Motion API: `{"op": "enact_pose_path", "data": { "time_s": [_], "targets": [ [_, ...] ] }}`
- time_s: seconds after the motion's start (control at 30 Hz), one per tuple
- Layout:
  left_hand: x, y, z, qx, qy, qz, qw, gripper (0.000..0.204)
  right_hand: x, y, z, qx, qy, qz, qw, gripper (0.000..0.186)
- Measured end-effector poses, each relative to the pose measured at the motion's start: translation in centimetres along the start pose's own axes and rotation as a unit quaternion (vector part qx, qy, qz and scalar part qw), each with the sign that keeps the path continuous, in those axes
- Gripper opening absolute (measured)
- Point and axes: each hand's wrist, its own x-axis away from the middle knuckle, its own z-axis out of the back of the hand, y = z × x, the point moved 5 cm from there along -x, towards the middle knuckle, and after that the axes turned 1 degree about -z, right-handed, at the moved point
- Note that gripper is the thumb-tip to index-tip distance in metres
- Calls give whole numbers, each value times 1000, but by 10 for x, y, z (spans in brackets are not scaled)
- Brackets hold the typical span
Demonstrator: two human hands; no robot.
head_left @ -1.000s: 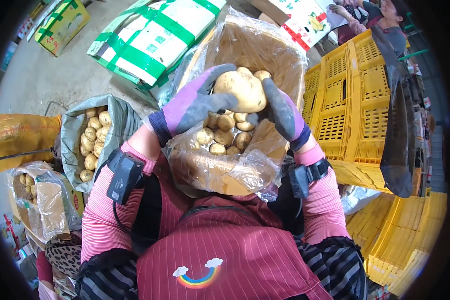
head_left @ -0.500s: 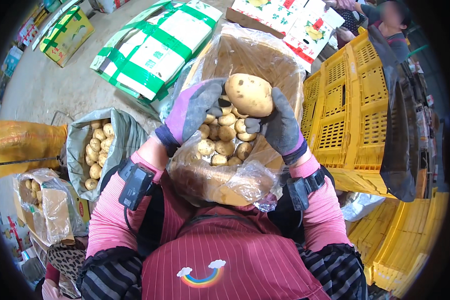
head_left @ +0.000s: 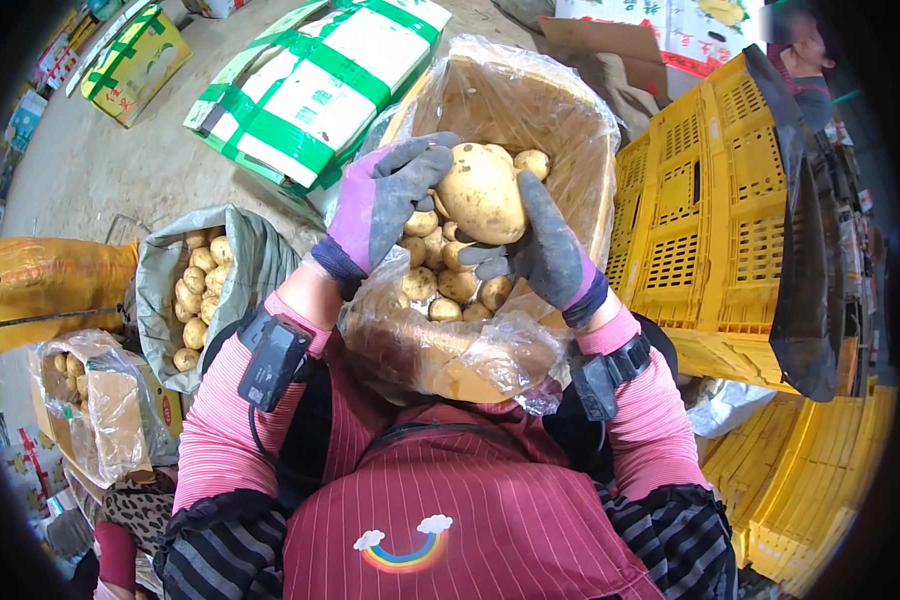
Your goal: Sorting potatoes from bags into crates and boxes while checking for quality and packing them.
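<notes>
A large pale potato (head_left: 482,195) with dark spots is held above a plastic-lined box (head_left: 595,190). My left hand (head_left: 395,195), in a purple and grey glove, has its fingers closed at the potato's upper left side. My right hand (head_left: 550,245), gloved the same way, grips it from the right, thumb along its side and fingers below. Smaller potatoes (head_left: 457,286) lie in the box underneath. Part of that heap is hidden by my hands and the large potato.
To the left stand a grey-green sack of potatoes (head_left: 206,290) and a small lined carton (head_left: 115,405). A white box with green tape (head_left: 315,95) lies beyond. Yellow crates (head_left: 690,230) rise close on the right. Another person (head_left: 805,60) is at the far right.
The large potato has turned more upright and shifted slightly left and nearer me, with both hands still on it. More potatoes show behind it. The far-right white carton and the person have moved.
</notes>
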Motion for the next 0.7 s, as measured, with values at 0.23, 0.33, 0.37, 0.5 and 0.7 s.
{"op": "enact_pose_path", "data": {
  "time_s": [0.23, 0.33, 0.37, 0.5, 0.7],
  "targets": [
    [-5, -8, 1, -31, 51, -35, 998, 20, -4, 17, 6, 40, -42, 38, 998, 65],
    [-8, -19, 7, -7, 54, -30, 998, 16, 1, 15, -1, 8, -53, 40, 998, 63],
    [-10, -17, 8, -47, 44, -52, 997, 21, 2, 15, 1, -7, -51, 26, 998, 63],
    [-12, -27, 14, -174, 66, -95, 978, 49, 1, 5, 7, -48, 47, 13, 998, 64],
    [-15, -25, 19, -157, -20, -28, 987, 35, -3, -4, 53, -46, 131, 13, 990, 72]
  ]
}}
